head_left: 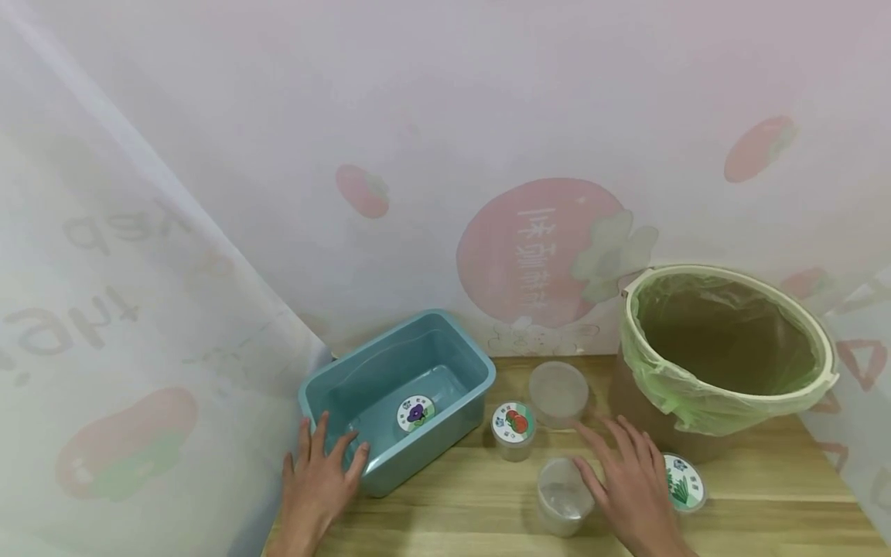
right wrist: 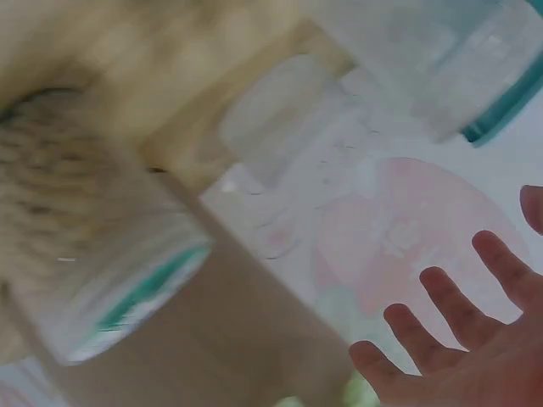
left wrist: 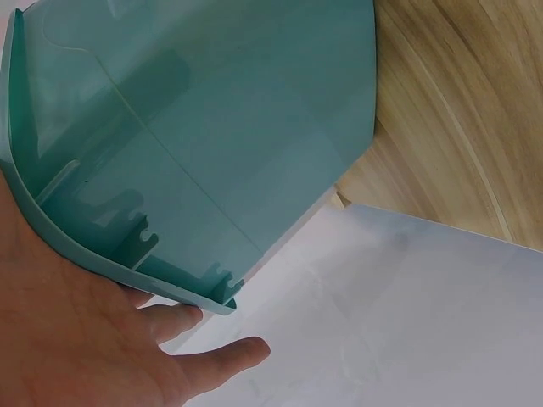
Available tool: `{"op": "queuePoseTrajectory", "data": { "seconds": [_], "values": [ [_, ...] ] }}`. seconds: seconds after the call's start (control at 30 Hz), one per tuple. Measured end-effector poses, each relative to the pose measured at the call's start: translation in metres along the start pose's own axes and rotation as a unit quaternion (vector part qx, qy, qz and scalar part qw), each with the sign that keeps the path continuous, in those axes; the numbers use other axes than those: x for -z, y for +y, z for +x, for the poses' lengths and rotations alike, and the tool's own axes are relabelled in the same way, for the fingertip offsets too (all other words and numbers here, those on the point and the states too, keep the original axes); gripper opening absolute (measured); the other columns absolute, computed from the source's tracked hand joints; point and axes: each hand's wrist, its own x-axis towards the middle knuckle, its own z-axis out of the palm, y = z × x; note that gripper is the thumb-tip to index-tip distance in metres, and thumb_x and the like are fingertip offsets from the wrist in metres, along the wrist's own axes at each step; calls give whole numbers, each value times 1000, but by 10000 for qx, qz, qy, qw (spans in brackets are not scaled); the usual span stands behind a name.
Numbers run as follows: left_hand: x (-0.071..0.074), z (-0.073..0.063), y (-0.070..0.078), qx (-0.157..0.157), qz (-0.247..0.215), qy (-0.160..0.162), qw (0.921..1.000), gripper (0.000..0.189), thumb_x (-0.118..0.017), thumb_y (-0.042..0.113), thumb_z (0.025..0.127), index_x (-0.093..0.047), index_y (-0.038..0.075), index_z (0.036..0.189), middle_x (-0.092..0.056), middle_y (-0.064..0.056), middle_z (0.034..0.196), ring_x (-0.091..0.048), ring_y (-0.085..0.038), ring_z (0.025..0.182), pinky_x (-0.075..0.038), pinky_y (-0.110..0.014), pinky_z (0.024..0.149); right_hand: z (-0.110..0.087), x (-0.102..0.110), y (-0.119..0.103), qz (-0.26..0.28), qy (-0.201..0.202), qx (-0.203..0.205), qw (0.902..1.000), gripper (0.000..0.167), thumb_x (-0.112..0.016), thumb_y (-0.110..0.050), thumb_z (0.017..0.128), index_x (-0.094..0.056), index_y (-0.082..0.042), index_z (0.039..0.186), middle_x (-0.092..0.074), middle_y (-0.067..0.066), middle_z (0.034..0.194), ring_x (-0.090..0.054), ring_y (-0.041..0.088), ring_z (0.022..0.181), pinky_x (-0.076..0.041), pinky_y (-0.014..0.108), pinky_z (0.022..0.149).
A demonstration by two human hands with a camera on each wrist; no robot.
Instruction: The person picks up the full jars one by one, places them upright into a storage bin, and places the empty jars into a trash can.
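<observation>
My left hand point(head_left: 316, 483) rests at the near left corner of a teal plastic bin point(head_left: 431, 456), its fingers spread over the rim. In the left wrist view, the palm lies against that rim. A container with a purple-flower label point(head_left: 416, 414) sits inside the bin. My right hand point(head_left: 629, 491) hovers with loosely spread fingers, holding nothing. Left of it stands a clear, unlabelled tub point(head_left: 565, 503); to its right is a jar with a green-plant label point(head_left: 684, 483). The right wrist view shows blurred tan bits in a jar point(right wrist: 64, 186).
A jar with a red-fruit label point(head_left: 513, 425) stands right of the teal bin. Behind it is a translucent round tub or lid point(head_left: 559, 391). A large waste bin with a green liner point(head_left: 668, 379) stands back right. Printed curtains point(head_left: 404, 255) border the wooden table point(head_left: 473, 510).
</observation>
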Motion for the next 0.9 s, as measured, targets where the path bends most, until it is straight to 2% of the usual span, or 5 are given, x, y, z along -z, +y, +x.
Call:
{"op": "queuePoseTrajectory", "data": {
  "seconds": [0.33, 0.5, 0.6, 0.73, 0.9],
  "values": [
    [-2, 2, -3, 2, -8, -82, 10000, 75, -33, 73, 111, -64, 19, 153, -14, -21, 182, 0, -51, 168, -15, -89, 120, -24, -4, 31, -81, 65, -407, 9991, 46, -81, -32, 96, -69, -21, 139, -59, 15, 151, -49, 46, 141, -37, 77, 107],
    [-3, 2, -3, 15, 3, -86, 10000, 76, -32, 74, 110, -65, 21, 152, -14, -20, 182, 0, -51, 168, -15, -89, 120, -33, -8, 49, -268, 267, -413, 9984, 43, -77, -42, 100, -69, -21, 137, -62, 17, 147, -54, 50, 134, -42, 78, 100],
    [-4, 2, -3, 12, 21, -82, 10000, 76, -32, 75, 110, -65, 21, 152, -14, -20, 182, -1, -51, 168, -16, -89, 120, -39, -13, 62, -372, 554, -273, 9974, 49, -59, -59, 108, -71, -20, 135, -66, 21, 140, -58, 53, 127, -45, 76, 96],
    [-3, 1, -3, 9, 29, -45, 10000, 75, -33, 73, 110, -65, 20, 152, -15, -19, 182, -1, -50, 168, -16, -89, 120, -45, -20, 77, -537, 900, -79, 9945, 78, -27, -76, 110, -73, -16, 128, -69, 23, 132, -63, 55, 116, -48, 75, 91],
    [-3, 1, -3, 3, -18, -5, 10000, 73, -35, 72, 111, -66, 19, 151, -15, -19, 182, -2, -50, 168, -15, -88, 120, -53, -25, 92, -756, 1022, -57, 9919, 87, -20, -79, 109, -76, -14, 121, -70, 24, 127, -65, 56, 107, -49, 74, 85]
  ]
}}
